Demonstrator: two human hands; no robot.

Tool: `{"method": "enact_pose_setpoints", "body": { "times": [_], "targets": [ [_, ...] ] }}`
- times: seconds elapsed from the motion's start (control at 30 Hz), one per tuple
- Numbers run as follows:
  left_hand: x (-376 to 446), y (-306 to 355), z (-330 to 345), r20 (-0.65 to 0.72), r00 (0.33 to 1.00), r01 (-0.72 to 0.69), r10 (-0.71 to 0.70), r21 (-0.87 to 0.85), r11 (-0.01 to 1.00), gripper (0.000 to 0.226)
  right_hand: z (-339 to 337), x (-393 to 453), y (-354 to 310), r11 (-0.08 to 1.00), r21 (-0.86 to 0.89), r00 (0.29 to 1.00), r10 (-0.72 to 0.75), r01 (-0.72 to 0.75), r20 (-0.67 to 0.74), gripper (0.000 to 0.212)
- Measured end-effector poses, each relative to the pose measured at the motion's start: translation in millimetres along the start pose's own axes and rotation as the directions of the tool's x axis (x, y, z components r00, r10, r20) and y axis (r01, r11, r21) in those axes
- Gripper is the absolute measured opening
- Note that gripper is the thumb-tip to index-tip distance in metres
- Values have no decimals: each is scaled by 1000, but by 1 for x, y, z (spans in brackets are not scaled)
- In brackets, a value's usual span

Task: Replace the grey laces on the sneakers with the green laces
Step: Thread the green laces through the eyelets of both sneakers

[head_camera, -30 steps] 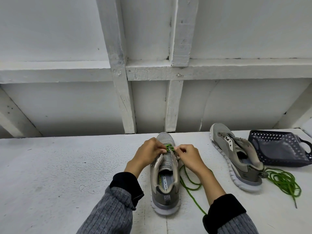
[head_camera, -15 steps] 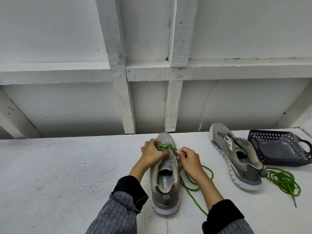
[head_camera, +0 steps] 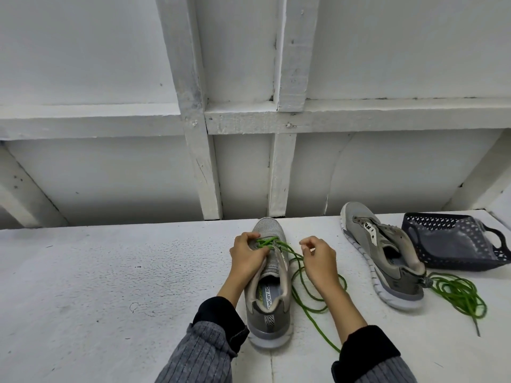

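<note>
A grey sneaker (head_camera: 269, 310) stands upright in front of me, heel toward me. A green lace (head_camera: 307, 297) crosses its lowest eyelets and trails in loops on the table to its right. My left hand (head_camera: 247, 257) grips the sneaker's left side near the toe, fingers curled over the crossed lace. My right hand (head_camera: 318, 259) hovers just right of the sneaker and pinches the lace between thumb and fingertips. A second grey sneaker (head_camera: 383, 257), without a lace, lies tilted at the right. Another green lace (head_camera: 459, 295) lies bunched beside its heel.
A dark perforated basket (head_camera: 453, 241) holding grey material lies at the far right of the white table (head_camera: 110, 286). A white wall with timber framing (head_camera: 199, 150) rises right behind the table's far edge.
My right hand has moved right, away from the eyelets, drawing the green lace out with it. My left hand has shifted to hold the sneaker's left side.
</note>
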State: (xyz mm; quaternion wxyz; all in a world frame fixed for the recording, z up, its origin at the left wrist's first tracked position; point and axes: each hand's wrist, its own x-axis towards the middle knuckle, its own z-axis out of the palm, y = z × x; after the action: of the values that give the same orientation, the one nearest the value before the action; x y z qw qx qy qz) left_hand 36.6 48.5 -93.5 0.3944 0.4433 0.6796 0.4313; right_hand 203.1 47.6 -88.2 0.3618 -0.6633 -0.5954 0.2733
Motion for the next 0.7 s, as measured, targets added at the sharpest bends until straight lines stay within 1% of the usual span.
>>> {"method": "enact_pose_setpoints", "body": {
  "times": [0.03, 0.1, 0.17, 0.23, 0.3, 0.37, 0.4, 0.43, 0.47, 0.5, 0.53, 0.6, 0.63, 0.67, 0.7],
  "targets": [
    [0, 0, 0, -2, 1000, -13, 13, 15, 1000, 31, 0, 4, 3, 998, -57, 1000, -9, 10, 17, 17],
    [0, -2, 1, -13, 999, -29, 29, 27, 999, 30, 3, 10, 10, 985, -170, 991, 16, 8, 135, 24],
    [1, -3, 0, -16, 999, -32, 32, 27, 999, 29, 9, 12, 16, 977, -215, 974, 38, 11, 221, 18],
    [0, -3, -1, -9, 999, -37, 37, 32, 999, 27, 12, 10, 16, 977, -212, 976, 21, 27, 218, 8],
    [1, -3, -1, -2, 999, -40, 40, 42, 998, 26, 6, 7, 7, 988, -153, 990, -1, 23, 143, 8],
    [2, -2, -2, 18, 998, -53, 52, 39, 998, 23, -4, 9, -7, 999, -34, 999, -5, 6, 41, 7],
    [2, -1, -3, 28, 997, -69, 68, 22, 997, 22, -9, 11, -14, 999, 38, 1000, 13, -14, 20, 7],
    [3, 0, -4, 29, 996, -85, 85, 0, 996, 20, -12, 15, -21, 992, 115, 998, 47, -50, 28, 8],
    [2, 2, -6, 17, 995, -102, 103, -25, 994, 17, -14, 18, -27, 973, 205, 993, 96, -108, 67, 11],
    [1, 3, -7, -1, 993, -121, 121, -48, 992, 14, -15, 21, -32, 933, 310, 980, 150, -184, 130, 13],
    [0, 4, -8, -11, 990, -138, 137, -67, 988, 10, -15, 23, -37, 865, 426, 960, 198, -266, 198, 13],
    [-2, 8, -10, 4, 986, -165, 166, -91, 982, 7, -17, 23, -45, 662, 643, 921, 234, -385, 311, 11],
    [-2, 9, -12, 26, 984, -174, 178, -100, 980, 8, -17, 23, -46, 587, 698, 911, 234, -411, 339, 10],
    [-2, 9, -13, 50, 981, -180, 186, -102, 978, 8, -17, 23, -45, 541, 727, 906, 231, -422, 354, 12],
    [0, 10, -14, 72, 979, -184, 192, -105, 977, 8, -17, 22, -45, 522, 739, 905, 220, -425, 365, 16]
  ]
}}
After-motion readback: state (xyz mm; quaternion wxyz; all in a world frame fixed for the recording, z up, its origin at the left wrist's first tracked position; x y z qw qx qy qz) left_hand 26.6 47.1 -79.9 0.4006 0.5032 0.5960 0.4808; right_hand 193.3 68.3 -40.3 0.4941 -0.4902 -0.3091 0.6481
